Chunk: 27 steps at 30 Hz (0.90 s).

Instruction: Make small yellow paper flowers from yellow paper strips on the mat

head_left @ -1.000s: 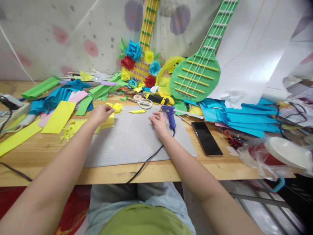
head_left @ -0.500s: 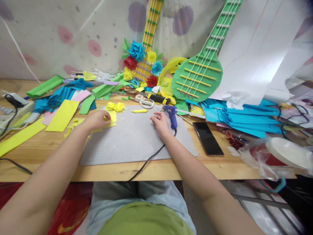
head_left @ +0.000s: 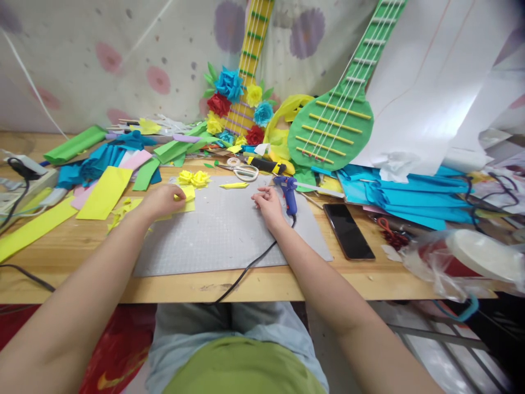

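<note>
My left hand (head_left: 162, 200) is at the left side of the grey cutting mat (head_left: 213, 241), its fingers curled in on a small piece of yellow crepe paper (head_left: 189, 198). Just beyond it sit yellow paper flowers (head_left: 194, 179), and yellow scraps (head_left: 123, 210) lie partly behind my wrist. My right hand (head_left: 268, 205) hovers over the mat's right half, fingers loosely bent and a little apart, with nothing visible in them. Close on its right lies a blue glue gun (head_left: 289, 197). A narrow folded yellow strip (head_left: 234, 186) rests between the hands.
Scissors (head_left: 245, 173) and a black-and-yellow tool (head_left: 264, 165) lie behind the mat. A phone (head_left: 348, 232) is at the right. Two paper guitars, one yellow (head_left: 251, 54) and one green (head_left: 334, 128), lean at the back. The glue gun's cord (head_left: 246, 269) crosses the mat.
</note>
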Motion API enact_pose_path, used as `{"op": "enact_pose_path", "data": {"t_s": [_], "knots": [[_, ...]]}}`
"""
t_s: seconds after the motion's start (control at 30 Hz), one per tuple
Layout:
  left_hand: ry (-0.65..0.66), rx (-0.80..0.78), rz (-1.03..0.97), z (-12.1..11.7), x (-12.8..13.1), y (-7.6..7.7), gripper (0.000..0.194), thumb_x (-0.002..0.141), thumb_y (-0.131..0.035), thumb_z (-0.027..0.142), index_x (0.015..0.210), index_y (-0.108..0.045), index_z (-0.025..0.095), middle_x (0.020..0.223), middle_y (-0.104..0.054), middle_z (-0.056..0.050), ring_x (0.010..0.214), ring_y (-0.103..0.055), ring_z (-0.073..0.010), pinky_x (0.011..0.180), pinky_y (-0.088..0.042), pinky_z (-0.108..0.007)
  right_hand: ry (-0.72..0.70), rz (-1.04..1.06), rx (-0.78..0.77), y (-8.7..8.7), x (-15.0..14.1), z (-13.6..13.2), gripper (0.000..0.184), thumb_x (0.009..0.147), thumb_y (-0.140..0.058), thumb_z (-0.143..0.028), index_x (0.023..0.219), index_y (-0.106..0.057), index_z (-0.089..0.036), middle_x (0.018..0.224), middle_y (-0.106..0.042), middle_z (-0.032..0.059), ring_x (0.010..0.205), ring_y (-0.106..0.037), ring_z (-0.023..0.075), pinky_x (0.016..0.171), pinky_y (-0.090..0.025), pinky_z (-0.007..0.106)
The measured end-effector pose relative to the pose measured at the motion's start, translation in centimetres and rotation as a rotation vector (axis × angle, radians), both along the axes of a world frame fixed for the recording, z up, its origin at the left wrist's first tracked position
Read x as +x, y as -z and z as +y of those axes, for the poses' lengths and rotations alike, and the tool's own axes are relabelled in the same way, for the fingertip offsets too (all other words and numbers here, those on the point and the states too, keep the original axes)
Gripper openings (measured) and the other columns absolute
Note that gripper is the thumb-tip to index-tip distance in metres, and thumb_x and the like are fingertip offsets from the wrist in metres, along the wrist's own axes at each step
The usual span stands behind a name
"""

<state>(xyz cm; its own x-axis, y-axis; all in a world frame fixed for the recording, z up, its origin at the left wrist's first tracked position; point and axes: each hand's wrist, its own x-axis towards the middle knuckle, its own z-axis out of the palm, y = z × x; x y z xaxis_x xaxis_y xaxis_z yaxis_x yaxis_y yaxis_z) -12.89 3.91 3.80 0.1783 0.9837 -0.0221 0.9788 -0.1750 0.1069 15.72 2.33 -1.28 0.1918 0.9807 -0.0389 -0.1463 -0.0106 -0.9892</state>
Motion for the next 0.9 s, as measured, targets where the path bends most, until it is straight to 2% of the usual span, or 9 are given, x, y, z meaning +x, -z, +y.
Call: {"op": "enact_pose_path", "data": {"t_s": [0.13, 0.43, 0.77, 0.9], "knots": [[-0.165, -0.001, -0.064, -0.3, 0.4, -0.3, 0.024, 0.066, -0.053, 0.036, 0.079, -0.067, 0.022, 0.09, -0.069, -0.004, 0.084, -0.061, -0.0229, 0.067, -0.043, -0.029, 0.001, -0.001, -0.002, 0.1, 0.0, 0.1, 0.026, 0.063, -0.055, -0.017, 0.085, -0.043, -0.02, 0.06, -0.056, -0.0081, 0.049, -0.045, 0.0051, 0.048, -0.035, 0.018], [-0.212, -0.046, -0.157, -0.1, -0.1, -0.6, 0.024, 0.066, -0.054, 0.04, 0.076, -0.067, 0.022, 0.092, -0.069, -0.004, 0.084, -0.061, -0.0229, 0.069, -0.043, -0.029, -0.003, -0.009, -0.007, 0.1, 0.0, 0.0, 0.026, 0.063, -0.055, -0.017, 0.086, -0.043, -0.021, 0.06, -0.055, -0.0085, 0.05, -0.045, 0.0055, 0.049, -0.036, 0.018], [-0.062, -0.007, -0.351, 0.9, -1.6, 1.8, 0.028, 0.065, -0.05, 0.044, 0.07, -0.064, 0.02, 0.081, -0.067, -0.004, 0.08, -0.059, -0.02, 0.072, -0.043, -0.028, -0.02, -0.01, -0.004, -0.1, 0.0, -0.2, 0.026, 0.063, -0.055, -0.018, 0.086, -0.042, -0.02, 0.061, -0.055, -0.0078, 0.052, -0.046, 0.0058, 0.05, -0.036, 0.018], [-0.1, 0.023, -0.343, 0.8, -1.6, 2.3, 0.028, 0.068, -0.047, 0.044, 0.072, -0.06, 0.02, 0.08, -0.067, -0.003, 0.076, -0.059, -0.0184, 0.068, -0.043, -0.027, -0.02, -0.015, -0.003, -0.1, 0.0, -0.2, 0.028, 0.062, -0.056, -0.019, 0.086, -0.042, -0.02, 0.06, -0.054, -0.0081, 0.053, -0.046, 0.0061, 0.05, -0.036, 0.018]]}}
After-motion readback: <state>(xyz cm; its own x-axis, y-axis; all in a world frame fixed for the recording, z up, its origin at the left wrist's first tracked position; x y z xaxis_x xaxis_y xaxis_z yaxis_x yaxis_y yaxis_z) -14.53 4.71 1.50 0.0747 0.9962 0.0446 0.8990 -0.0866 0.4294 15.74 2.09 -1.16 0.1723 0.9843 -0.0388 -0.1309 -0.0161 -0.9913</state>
